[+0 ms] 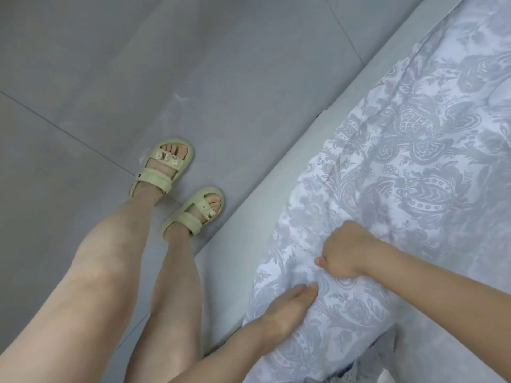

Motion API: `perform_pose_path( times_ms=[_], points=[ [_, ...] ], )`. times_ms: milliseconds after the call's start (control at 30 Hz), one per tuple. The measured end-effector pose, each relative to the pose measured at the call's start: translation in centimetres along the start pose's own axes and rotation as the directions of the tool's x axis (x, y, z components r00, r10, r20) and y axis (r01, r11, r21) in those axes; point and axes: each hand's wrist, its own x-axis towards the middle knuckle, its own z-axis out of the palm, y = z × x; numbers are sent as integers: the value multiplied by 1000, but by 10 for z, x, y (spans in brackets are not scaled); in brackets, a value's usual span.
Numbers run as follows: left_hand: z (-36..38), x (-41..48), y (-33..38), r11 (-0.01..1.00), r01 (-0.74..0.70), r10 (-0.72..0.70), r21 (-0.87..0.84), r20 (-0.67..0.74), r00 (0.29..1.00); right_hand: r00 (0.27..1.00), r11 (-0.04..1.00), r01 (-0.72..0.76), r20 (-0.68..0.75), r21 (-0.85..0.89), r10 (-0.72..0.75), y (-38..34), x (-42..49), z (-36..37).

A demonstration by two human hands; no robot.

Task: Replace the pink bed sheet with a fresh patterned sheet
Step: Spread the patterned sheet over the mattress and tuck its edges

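Already the patterned sheet (414, 161) covers the bed (290, 167), no pink one showing, its bedside edge bunched in the clenched grip of the right hand (345, 252), the left hand (287, 308) lying flat on it; tucking probably remains.

Head-worn view, looking steeply down from close above: floor (110, 78) at frame left, patterned sheet (414, 150) at frame right

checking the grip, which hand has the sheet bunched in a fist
The right hand, its arm at the right edge: its fingers curl round a fold of the patterned sheet. The left hand rests on it with straighter fingers.
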Motion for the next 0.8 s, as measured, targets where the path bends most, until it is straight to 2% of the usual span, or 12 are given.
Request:
perform_pose_path(
  times_ms=[67,133,200,233,300,433,500,533,600,667,733,800],
  points=[
    [-9,0,5,998,-24,22,49,33,999,992,1000,-23,123,-15,24,-5,-6,-2],
    [-20,-1,24,957,-96,102,274,-9,995,986,998,-56,157,-38,61,-2,-2,-2],
    [-33,2,36,834,-150,265,530,-147,953,972,997,-79,218,-26,83,-1,5,-3],
    [-42,7,38,816,-160,339,555,-236,911,966,996,-90,243,6,86,0,8,-5],
    [-53,14,44,853,-163,368,495,-351,861,968,991,-103,239,80,82,7,10,-9],
    [-36,35,53,866,-243,413,436,-351,841,988,981,-113,123,160,94,22,2,-16],
    [-17,36,51,856,-313,464,412,-343,817,992,976,-115,-26,183,121,25,-2,-9],
    [-9,36,48,840,-332,485,429,-321,814,973,968,-115,-172,222,155,27,-1,-6],
    [2,39,41,855,-332,458,399,-279,844,831,961,-107,-508,255,228,35,1,-7],
    [7,38,44,947,-272,303,172,-201,931,715,973,-53,-672,224,194,45,7,-13],
    [7,36,52,985,-141,137,-101,-46,990,780,978,51,-619,203,88,48,8,-17],
    [5,38,59,990,-94,99,-104,47,994,913,977,21,-403,212,68,48,3,-13]
  ],
)
